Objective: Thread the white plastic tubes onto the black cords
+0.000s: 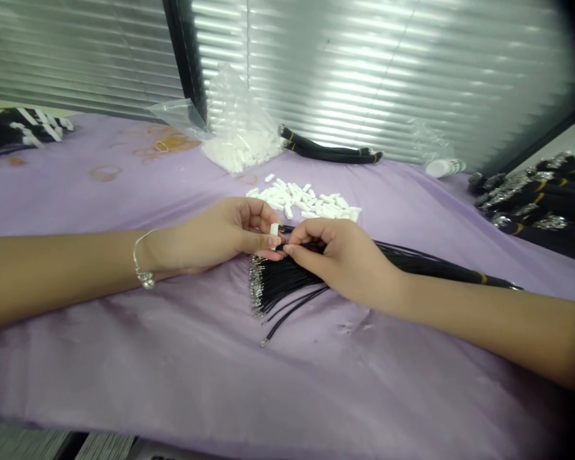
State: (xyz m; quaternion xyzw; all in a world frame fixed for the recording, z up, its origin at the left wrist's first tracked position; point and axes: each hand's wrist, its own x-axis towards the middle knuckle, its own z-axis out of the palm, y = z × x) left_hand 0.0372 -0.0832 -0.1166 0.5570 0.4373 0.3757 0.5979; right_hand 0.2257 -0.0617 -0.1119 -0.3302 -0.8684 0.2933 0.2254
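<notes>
Between the thumb and fingers of my left hand (pixel 239 231) is a small white plastic connector housing (pixel 275 229). My right hand (pixel 338 252) pinches a black wire (pixel 286 228) near its end, close against the housing. Whether the wire tip sits inside the housing, I cannot tell. Under both hands a fanned bundle of black wires (pixel 287 281) with silvery metal terminals (pixel 256 287) lies on the purple cloth (pixel 172 358). Just beyond my fingers is a loose pile of white housings (pixel 311 199).
A clear plastic bag of white pieces (pixel 242 150) stands at the back beside rubber bands (pixel 172 145). Bound black wires (pixel 333 148) lie behind the pile. More wire bundles (pixel 541 191) are stacked at the right, near a white tub (pixel 445 167). Wires with white housings (pixel 43 124) lie far left.
</notes>
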